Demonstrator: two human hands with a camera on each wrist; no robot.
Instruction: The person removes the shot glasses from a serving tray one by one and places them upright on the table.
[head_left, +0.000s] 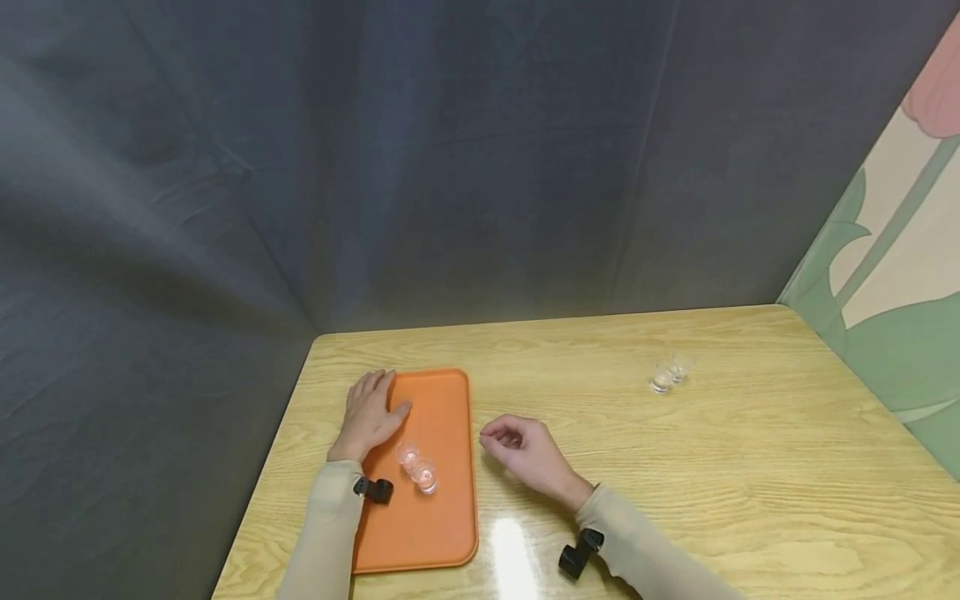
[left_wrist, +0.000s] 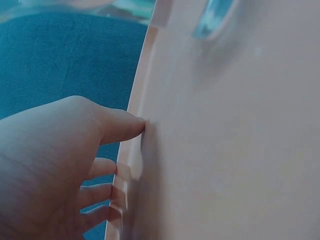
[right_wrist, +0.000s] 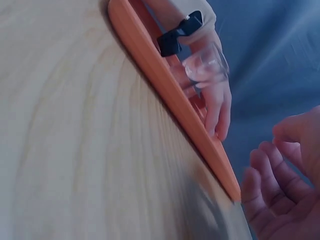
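My left hand rests at the far left part of an orange tray, its thumb apart from the straight fingers. In the left wrist view the thumb and fingertips touch the tray's rim. Small clear glasses stand on the tray, close together, to the right of that wrist. Just right of the tray my right hand hovers over the table, fingers loosely curled, nothing in it. The right wrist view shows those fingers apart from the tray edge.
Two more small clear glasses stand side by side toward the back right of the wooden table. A dark curtain hangs along the back and left. A wall panel with a flower pattern borders the right side.
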